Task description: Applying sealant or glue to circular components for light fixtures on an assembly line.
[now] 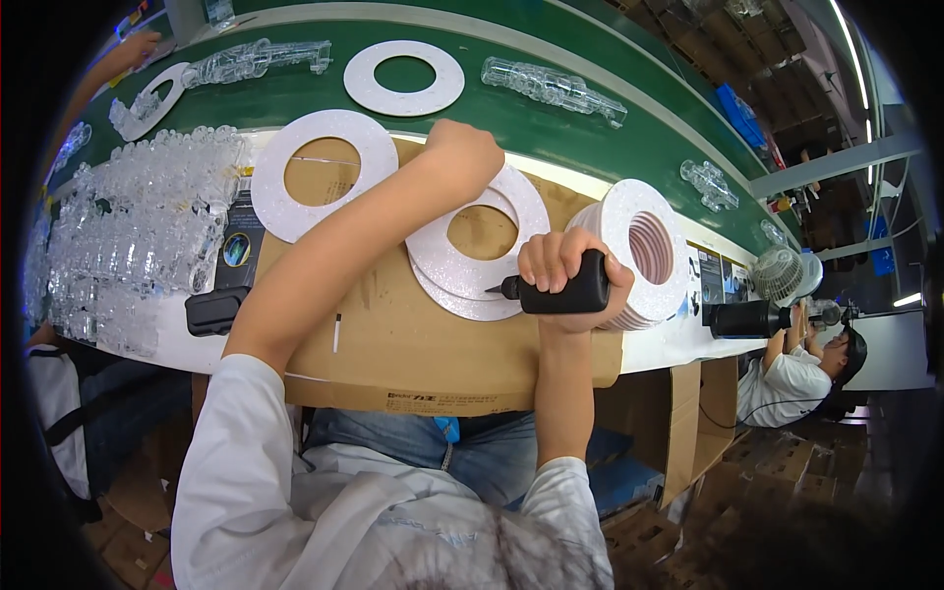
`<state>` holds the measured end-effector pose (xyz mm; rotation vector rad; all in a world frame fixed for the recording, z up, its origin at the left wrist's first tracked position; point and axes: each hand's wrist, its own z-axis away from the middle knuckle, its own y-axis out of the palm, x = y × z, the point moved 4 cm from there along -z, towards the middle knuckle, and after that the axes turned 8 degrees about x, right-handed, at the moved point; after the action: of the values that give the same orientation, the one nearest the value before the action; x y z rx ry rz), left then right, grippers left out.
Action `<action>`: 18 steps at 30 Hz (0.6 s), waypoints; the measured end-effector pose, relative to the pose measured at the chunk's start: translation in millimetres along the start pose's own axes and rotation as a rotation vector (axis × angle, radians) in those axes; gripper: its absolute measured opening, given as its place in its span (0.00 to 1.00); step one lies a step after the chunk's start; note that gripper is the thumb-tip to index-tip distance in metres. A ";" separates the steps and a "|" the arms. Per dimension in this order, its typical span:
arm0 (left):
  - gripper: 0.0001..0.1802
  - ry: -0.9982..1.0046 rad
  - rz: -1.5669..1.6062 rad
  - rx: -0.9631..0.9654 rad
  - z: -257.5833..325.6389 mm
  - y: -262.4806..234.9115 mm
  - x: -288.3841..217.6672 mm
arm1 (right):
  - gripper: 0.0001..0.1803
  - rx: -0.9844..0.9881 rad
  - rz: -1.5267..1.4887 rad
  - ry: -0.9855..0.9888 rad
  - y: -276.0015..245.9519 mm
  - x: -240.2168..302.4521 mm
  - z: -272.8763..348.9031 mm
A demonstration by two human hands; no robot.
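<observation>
My right hand [578,264] is wrapped round a black squeeze bottle [572,287], its thin nozzle pointing left over two overlapping white speckled rings [528,208] on the cardboard sheet [393,334]. My left hand [467,155] reaches across to the far edge of those rings. Its fingers are curled closed, and what they hold, if anything, is hidden. Left of it another white ring [270,187] lies partly under my forearm. Just right of the bottle stands a stack of white rings [612,211].
Many clear plastic parts [138,236] crowd the left side, near a black case [214,311]. A white ring [364,79] and a clear part [551,88] lie on the green belt [452,44]. Rightward are a black bottle [747,320], a fan [780,273] and another person [796,388].
</observation>
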<state>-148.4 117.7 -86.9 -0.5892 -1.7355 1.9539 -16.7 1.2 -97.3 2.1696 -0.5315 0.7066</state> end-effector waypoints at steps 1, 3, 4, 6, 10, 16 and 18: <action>0.07 0.009 -0.032 0.051 -1.8 1.3 -0.2 | 0.23 0.004 0.001 -0.002 -1.7 -0.1 -0.9; 0.08 0.017 -0.067 0.098 -5.0 2.9 0.3 | 0.25 0.001 -0.079 -0.078 -3.5 3.4 -3.7; 0.09 0.036 -0.071 0.100 -5.9 3.7 0.8 | 0.25 0.004 -0.077 -0.081 -2.4 4.9 -5.3; 0.09 0.055 -0.081 0.097 -5.5 4.2 3.3 | 0.24 -0.100 -0.002 -0.143 -2.2 11.6 -7.2; 0.13 0.231 0.124 -0.257 7.9 -25.3 -5.1 | 0.23 -0.223 0.087 -0.153 2.3 17.3 -6.2; 0.23 0.438 0.681 -0.204 50.8 -85.6 -39.4 | 0.27 -0.238 0.234 -0.157 -5.6 12.5 -1.1; 0.24 0.498 0.633 -0.248 56.8 -85.8 -48.1 | 0.33 -0.220 0.372 -0.141 -5.3 6.1 -1.1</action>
<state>-138.7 52.2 5.4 -1.7214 -1.5790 1.7282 -9.4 4.5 -95.8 1.9420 -1.0556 0.6556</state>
